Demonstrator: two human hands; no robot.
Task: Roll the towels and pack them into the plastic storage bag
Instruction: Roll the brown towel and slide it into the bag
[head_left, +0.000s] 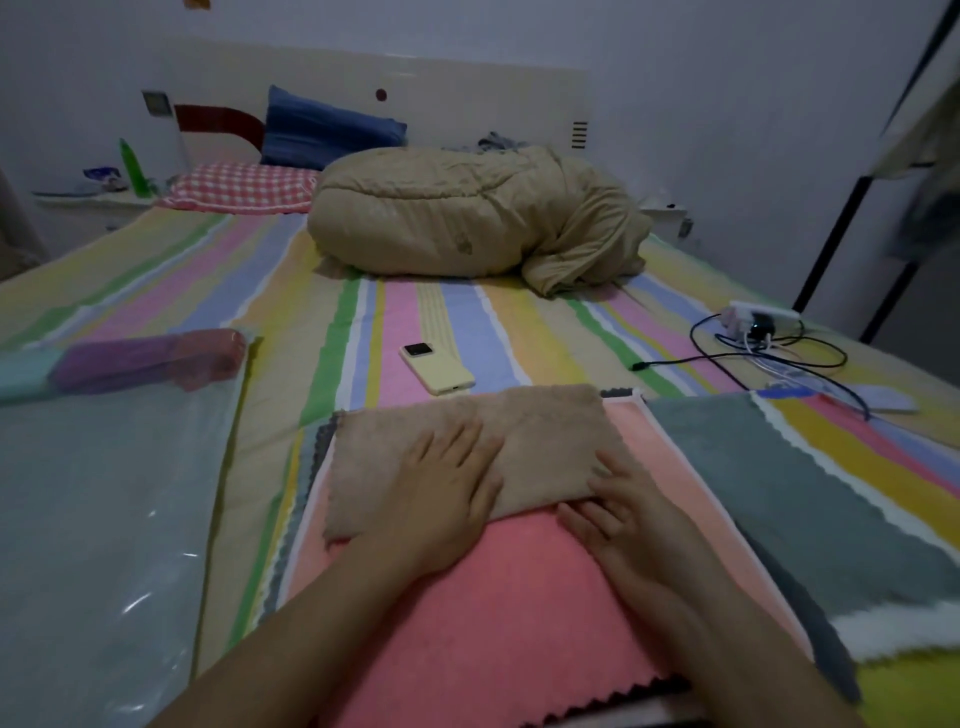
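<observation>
A folded tan towel (524, 431) lies across the far part of a pink towel (498, 613) on the bed. My left hand (447, 483) rests flat on the tan towel with its fingers straight. At the tan towel's near edge, my right hand (618, 514) touches it with fingers extended. A grey towel (789, 499) is spread flat to the right. At the left lies the clear plastic storage bag (104, 509), with rolled purple and red towels (150, 358) inside its far end.
A yellow phone (436, 368) lies beyond the towels on the striped sheet (467, 322). A power strip with tangled cables (763, 338) sits at the right. A bundled tan duvet (467, 218) and pillows (244, 187) fill the bed's far end.
</observation>
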